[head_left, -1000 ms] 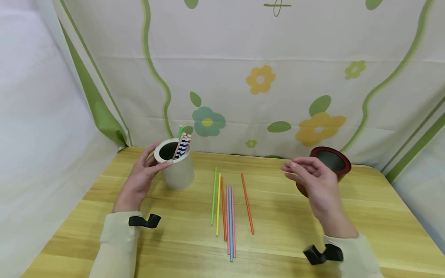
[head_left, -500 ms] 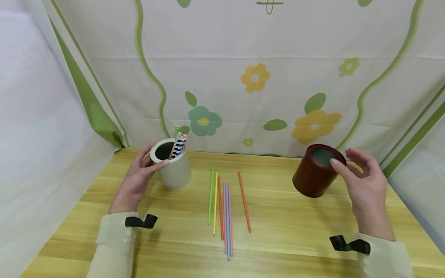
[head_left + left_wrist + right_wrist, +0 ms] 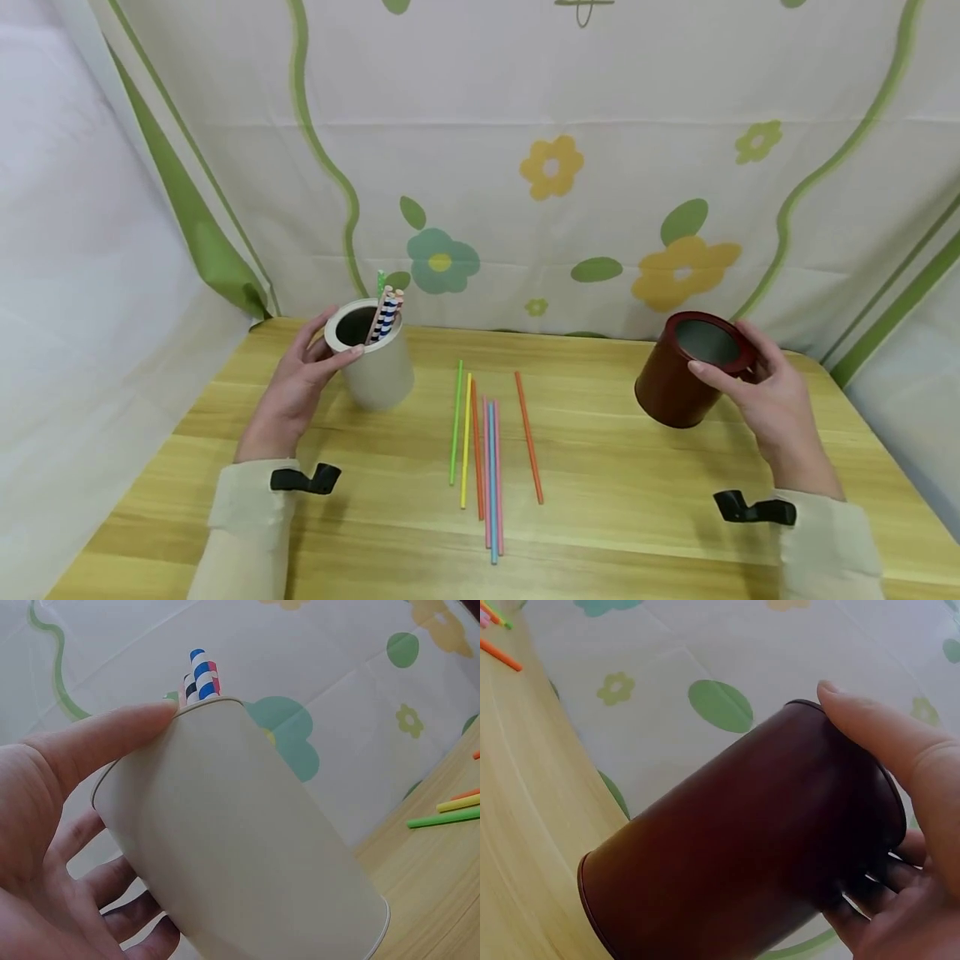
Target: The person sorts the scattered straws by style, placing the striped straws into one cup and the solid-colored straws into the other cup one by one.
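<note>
My left hand (image 3: 292, 392) holds an off-white can (image 3: 381, 377) near its rim, thumb over the near edge and fingers along the left side. Several patterned straws (image 3: 387, 318) lean inside that can: blue-and-white striped, pinkish, and green. The left wrist view shows the thumb at the rim of the off-white can (image 3: 240, 840). At the right, my right hand (image 3: 776, 408) grips a dark red can (image 3: 670, 387) by its upper right side, thumb at the rim. From above, the inside of the red can shows grey with nothing in it.
Between the cans, several plain straws lie lengthwise on the wooden table (image 3: 360, 533): a green straw (image 3: 456, 423), a yellow straw (image 3: 466, 442), a blue straw (image 3: 492, 483), pink ones, and an orange straw (image 3: 529, 437) set apart. Behind hangs a flowered cloth (image 3: 480, 192).
My right hand has moved from in front of the red can round to its right side and taken hold of its rim. My left hand stays on the off-white can.
</note>
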`<act>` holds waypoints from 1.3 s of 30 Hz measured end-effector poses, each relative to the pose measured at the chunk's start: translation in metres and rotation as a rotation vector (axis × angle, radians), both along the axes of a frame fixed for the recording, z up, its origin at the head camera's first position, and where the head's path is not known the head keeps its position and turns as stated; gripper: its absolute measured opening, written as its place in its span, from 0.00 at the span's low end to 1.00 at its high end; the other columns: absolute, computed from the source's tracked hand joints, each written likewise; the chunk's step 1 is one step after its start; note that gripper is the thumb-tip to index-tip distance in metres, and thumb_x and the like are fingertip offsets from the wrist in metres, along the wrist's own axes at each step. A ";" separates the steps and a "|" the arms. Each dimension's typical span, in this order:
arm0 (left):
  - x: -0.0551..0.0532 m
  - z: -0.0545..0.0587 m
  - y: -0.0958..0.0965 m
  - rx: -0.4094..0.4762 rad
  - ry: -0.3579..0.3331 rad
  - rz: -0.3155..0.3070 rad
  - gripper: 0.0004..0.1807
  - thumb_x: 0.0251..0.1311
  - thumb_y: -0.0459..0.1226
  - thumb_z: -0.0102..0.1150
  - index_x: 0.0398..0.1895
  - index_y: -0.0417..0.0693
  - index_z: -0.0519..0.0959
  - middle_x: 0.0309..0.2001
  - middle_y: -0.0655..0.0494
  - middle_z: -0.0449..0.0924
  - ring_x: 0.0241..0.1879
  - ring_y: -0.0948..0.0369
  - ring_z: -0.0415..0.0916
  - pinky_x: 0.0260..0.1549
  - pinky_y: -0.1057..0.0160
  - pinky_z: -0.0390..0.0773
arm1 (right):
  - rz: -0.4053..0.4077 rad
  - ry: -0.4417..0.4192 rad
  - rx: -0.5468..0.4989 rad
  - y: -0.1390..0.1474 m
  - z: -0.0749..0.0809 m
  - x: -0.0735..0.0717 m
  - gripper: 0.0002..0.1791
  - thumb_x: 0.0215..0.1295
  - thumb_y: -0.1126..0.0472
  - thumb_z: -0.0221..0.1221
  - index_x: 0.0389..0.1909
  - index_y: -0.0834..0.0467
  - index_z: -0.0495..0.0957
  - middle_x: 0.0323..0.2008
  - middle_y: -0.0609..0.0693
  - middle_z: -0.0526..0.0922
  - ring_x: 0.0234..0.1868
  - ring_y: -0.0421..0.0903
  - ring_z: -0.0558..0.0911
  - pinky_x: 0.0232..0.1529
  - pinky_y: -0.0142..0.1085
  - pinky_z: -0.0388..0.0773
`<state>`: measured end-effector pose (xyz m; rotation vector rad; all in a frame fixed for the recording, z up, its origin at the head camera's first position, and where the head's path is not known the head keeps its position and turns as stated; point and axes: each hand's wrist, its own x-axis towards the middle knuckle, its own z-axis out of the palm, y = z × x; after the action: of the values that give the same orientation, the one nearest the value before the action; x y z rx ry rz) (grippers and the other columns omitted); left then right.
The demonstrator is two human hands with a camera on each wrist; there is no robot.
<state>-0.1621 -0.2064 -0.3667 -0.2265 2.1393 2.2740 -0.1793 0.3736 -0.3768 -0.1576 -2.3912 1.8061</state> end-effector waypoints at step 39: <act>0.006 0.010 0.003 -0.054 0.127 0.077 0.52 0.70 0.35 0.72 0.88 0.69 0.51 0.88 0.56 0.51 0.85 0.55 0.50 0.87 0.50 0.47 | -0.100 -0.028 0.028 -0.004 0.002 -0.001 0.56 0.60 0.56 0.80 0.84 0.46 0.58 0.72 0.40 0.70 0.71 0.42 0.71 0.52 0.13 0.74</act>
<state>-0.1566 -0.2032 -0.3564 -0.1723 2.2940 2.3339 -0.1800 0.3700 -0.3745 -0.2959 -2.3804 1.7375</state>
